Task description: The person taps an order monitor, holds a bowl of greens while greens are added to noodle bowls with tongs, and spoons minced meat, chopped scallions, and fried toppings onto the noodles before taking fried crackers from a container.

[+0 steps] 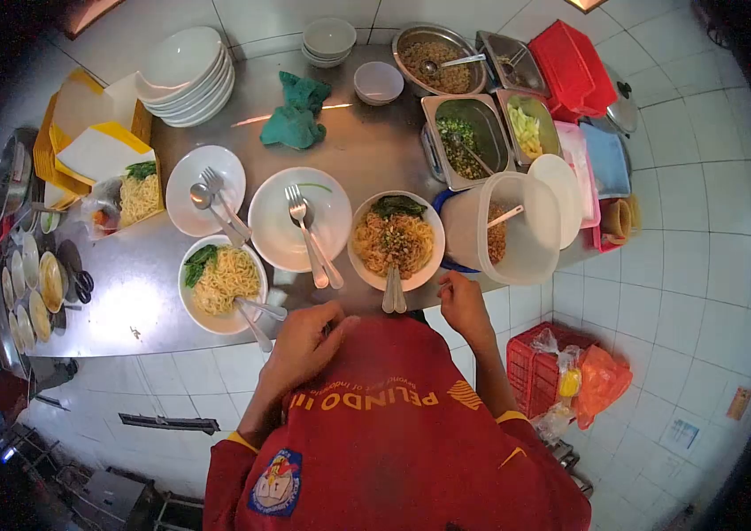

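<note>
"So, why do the cutlery handles [394, 294] face the tabletop [119, 310] edge?"

"Probably for easy pickup. The topped noodles [373, 239] sit in a bowl ahead of the gap between the hands; the pale noodles [234, 273] are just beyond the left hand [306, 343]."

"And the hands?"

"Left loosely spread, thumb apart, seemingly empty. The right hand [466, 305] curls near the translucent tub [530, 252]; I can't tell whether it's pinching anything."

Red shirt [393, 460]: upside-down "PELINDO III", smaller line ending "of Indonesia"; sleeve badge [275, 482] lettering too small.
</note>
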A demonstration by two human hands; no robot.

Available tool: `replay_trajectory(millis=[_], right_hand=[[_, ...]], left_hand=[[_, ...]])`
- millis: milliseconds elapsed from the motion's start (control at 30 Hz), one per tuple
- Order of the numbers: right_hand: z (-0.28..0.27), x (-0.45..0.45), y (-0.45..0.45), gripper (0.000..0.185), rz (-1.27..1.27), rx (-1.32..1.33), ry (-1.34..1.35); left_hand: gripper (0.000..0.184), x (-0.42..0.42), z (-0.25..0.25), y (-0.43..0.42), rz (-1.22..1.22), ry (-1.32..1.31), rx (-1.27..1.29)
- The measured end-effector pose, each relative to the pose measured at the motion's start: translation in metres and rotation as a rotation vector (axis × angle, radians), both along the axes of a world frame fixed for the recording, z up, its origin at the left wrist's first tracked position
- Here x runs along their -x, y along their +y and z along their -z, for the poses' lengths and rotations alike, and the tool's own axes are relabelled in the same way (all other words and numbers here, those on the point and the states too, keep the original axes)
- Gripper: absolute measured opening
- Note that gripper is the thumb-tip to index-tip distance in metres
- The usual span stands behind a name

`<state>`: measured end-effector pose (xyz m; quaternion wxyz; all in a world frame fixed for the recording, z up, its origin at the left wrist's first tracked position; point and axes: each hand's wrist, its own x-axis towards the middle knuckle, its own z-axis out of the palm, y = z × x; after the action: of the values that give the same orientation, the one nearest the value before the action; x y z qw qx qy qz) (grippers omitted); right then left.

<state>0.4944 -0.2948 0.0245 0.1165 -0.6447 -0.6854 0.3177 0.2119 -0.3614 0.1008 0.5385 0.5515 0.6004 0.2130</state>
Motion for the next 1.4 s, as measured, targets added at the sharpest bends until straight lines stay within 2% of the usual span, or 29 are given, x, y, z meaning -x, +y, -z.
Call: replay_trajectory(millis=[100, 167, 233, 300, 333, 433, 467, 500, 533, 600, 633, 667, 733, 800, 867, 967, 1000, 1067, 1100, 1133, 1200, 1267, 1333, 1400], right_hand=[[-0.012, -0.001, -0.002, 0.031, -0.06, 0.117, -0.116], [-0.032, 0.009, -0.005, 0.035, -0.07, 0.086, -0.163], [-0.051, 0.019, -0.001, 0.034, -0.072, 0.226, -0.168], [-0.057, 0.031, 0.005, 0.031, -0.179, 0.133, -0.077], [-0.059, 0.036, 0.008, 0.027, -0.225, 0.052, -0.003], [-0.066, 0.053, 0.023, 0.021, -0.352, 0.146, 0.114], [-0.056, 0.053, 0.025, 0.019, -0.389, 0.075, 0.144], [-0.059, 0.06, 0.029, 0.019, -0.409, 0.07, 0.15], [-0.064, 0.069, 0.033, 0.02, -0.447, 0.027, 0.152], [-0.066, 0.079, 0.041, 0.022, -0.459, -0.031, 0.145], [-0.06, 0.081, 0.046, 0.021, -0.512, -0.078, 0.109], [-0.053, 0.082, 0.051, 0.021, -0.549, -0.128, 0.068], [-0.043, 0.098, 0.065, 0.02, -0.475, -0.226, 0.131], [-0.04, 0.122, 0.082, 0.019, -0.27, -0.186, 0.235], [-0.018, 0.14, 0.112, 0.023, -0.318, -0.425, 0.385], [-0.018, 0.173, 0.14, 0.024, -0.227, -0.5, 0.417], [-0.025, 0.174, 0.141, 0.024, -0.236, -0.5, 0.429], [-0.05, 0.199, 0.148, 0.031, -0.295, -0.286, 0.307], [-0.06, 0.206, 0.145, 0.035, -0.31, -0.283, 0.285], [-0.063, 0.209, 0.139, 0.039, -0.334, -0.282, 0.264], [-0.039, 0.208, 0.134, 0.046, -0.348, -0.339, 0.283], [-0.021, 0.196, 0.127, 0.051, -0.306, -0.169, 0.217], [-0.025, 0.188, 0.11, 0.053, -0.161, -0.058, 0.306], [-0.032, 0.171, 0.102, 0.048, -0.271, -0.154, 0.301]], left_hand=[[0.02, 0.004, -0.002, 0.002, 0.004, 0.015, -0.118], [0.019, 0.009, 0.0, 0.0, -0.059, -0.017, -0.21], [0.013, 0.02, 0.004, -0.004, -0.091, 0.044, -0.267], [0.015, 0.032, 0.004, -0.01, -0.212, -0.054, -0.415], [0.022, 0.042, -0.002, -0.016, -0.252, 0.03, -0.373], [0.026, 0.077, -0.01, -0.032, -0.463, 0.255, -0.463], [0.027, 0.088, -0.004, -0.043, -0.592, 0.366, -0.454], [0.025, 0.096, -0.009, -0.053, -0.734, 0.431, -0.443], [0.021, 0.105, -0.013, -0.061, -0.789, 0.631, -0.421], [0.013, 0.112, -0.018, -0.082, -0.904, 0.81, -0.195], [0.011, 0.115, -0.01, -0.096, -0.898, 0.853, -0.256], [0.01, 0.111, -0.015, -0.101, -0.91, 0.855, -0.174], [0.007, 0.104, -0.013, -0.109, -0.92, 0.794, -0.197], [0.008, 0.1, -0.002, -0.113, -0.907, 0.75, -0.185], [0.008, 0.1, 0.003, -0.114, -0.863, 0.728, -0.196], [0.011, 0.1, 0.005, -0.113, -0.823, 0.705, -0.175], [0.012, 0.1, 0.009, -0.111, -0.815, 0.701, -0.19], [0.016, 0.11, 0.014, -0.12, -0.866, 0.698, -0.194], [0.017, 0.109, 0.003, -0.115, -0.873, 0.683, -0.091], [0.017, 0.112, 0.008, -0.114, -0.898, 0.699, -0.128], [0.019, 0.123, 0.013, -0.108, -0.934, 0.672, -0.134], [0.019, 0.148, 0.028, -0.101, -0.952, 0.673, -0.176], [0.02, 0.189, 0.057, -0.097, -1.031, 0.604, -0.291], [0.021, 0.237, 0.083, -0.092, -1.109, 0.701, -0.292]])
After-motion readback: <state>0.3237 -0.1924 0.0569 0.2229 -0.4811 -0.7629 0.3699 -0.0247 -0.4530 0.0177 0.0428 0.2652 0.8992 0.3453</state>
